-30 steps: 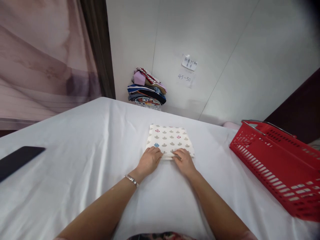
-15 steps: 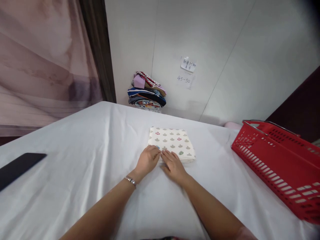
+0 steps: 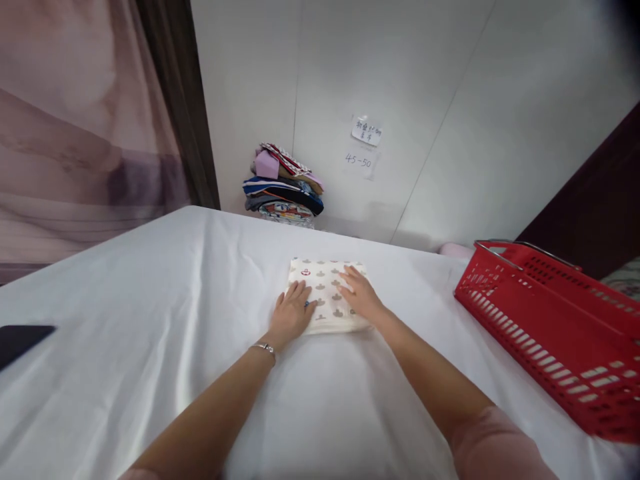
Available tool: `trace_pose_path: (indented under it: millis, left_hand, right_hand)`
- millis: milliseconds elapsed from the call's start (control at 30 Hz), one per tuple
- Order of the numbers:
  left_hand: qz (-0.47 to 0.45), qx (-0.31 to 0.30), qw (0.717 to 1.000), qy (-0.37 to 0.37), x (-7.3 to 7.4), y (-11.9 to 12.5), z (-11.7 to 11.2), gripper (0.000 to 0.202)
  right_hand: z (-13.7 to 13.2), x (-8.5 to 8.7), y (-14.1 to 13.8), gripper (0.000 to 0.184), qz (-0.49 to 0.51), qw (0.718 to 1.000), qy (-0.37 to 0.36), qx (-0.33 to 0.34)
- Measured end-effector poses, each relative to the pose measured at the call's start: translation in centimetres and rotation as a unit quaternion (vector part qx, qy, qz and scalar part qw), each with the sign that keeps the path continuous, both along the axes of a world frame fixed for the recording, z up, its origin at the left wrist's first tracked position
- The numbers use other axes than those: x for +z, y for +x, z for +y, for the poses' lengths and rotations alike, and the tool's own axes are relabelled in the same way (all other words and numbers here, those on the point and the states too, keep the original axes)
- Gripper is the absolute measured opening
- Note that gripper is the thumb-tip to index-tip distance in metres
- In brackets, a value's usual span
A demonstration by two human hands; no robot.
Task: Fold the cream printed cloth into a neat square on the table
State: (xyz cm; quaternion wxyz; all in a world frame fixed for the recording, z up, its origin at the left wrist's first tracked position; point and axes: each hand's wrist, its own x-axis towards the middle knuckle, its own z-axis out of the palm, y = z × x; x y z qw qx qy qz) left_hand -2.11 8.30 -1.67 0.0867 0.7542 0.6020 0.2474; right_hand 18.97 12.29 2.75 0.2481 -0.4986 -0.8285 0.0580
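Note:
A folded cream cloth [image 3: 324, 288] printed with small grey, red and blue shapes lies flat in the middle of the white-covered table [image 3: 150, 300]. My left hand [image 3: 291, 312] rests open and flat on the cloth's near left corner, a thin bracelet on its wrist. My right hand [image 3: 361, 293] lies open and flat on the cloth's right half, fingers stretched toward the far edge. Neither hand grips the cloth.
A red plastic basket [image 3: 550, 327] stands at the right of the table. A stack of folded clothes [image 3: 283, 187] sits at the far edge against the white wall with paper notes [image 3: 366, 132]. A black flat object [image 3: 20, 339] lies at the left edge.
Both hands have slid from the cloth's near edge up onto its top surface, the right hand moving farthest toward the far right. The view has shifted slightly.

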Motion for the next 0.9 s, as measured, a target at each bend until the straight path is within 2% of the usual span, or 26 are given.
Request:
trace_pose_path:
  millis: [67,167,267,400,500,567,633,767,900]
  left_hand:
    - [-0.001,-0.004,1.0,-0.006,0.1,0.0,-0.1,0.042]
    - [0.0,-0.008,1.0,-0.014,0.1,-0.1,-0.2,0.042]
    - [0.01,-0.009,0.999,-0.033,0.7,-0.2,0.0,0.041]
    - [0.045,-0.004,0.996,-0.074,2.9,0.4,1.9,0.034]
    - [0.05,0.018,0.998,-0.036,4.2,1.1,4.1,0.039]
    - [0.046,0.039,0.998,-0.028,4.0,1.5,5.3,0.043]
    - [0.036,0.056,0.997,-0.047,3.2,1.6,5.9,0.047]
    - [0.018,0.057,0.996,-0.071,1.8,1.4,6.1,0.052]
    - [0.007,0.061,0.995,-0.076,1.8,1.1,5.9,0.052]
  right_hand:
    - [2.1,-0.4,0.8,0.043,-0.049,0.997,0.0,-0.066]
    - [3.6,-2.1,1.6,0.043,-0.095,0.984,-0.073,-0.136]
    - [3.8,-3.4,2.0,0.043,-0.103,0.979,-0.107,-0.142]
    - [3.7,-3.8,2.1,0.049,-0.099,0.979,-0.114,-0.134]
    - [3.8,-3.7,2.2,0.051,-0.097,0.978,-0.119,-0.142]
    - [3.8,-3.7,2.2,0.051,-0.097,0.978,-0.119,-0.141]
    - [3.8,-3.6,2.2,0.049,-0.096,0.979,-0.117,-0.137]
    - [3.7,-3.3,2.1,0.049,-0.091,0.978,-0.126,-0.139]
    - [3.5,-3.0,2.1,0.049,-0.08,0.976,-0.14,-0.146]
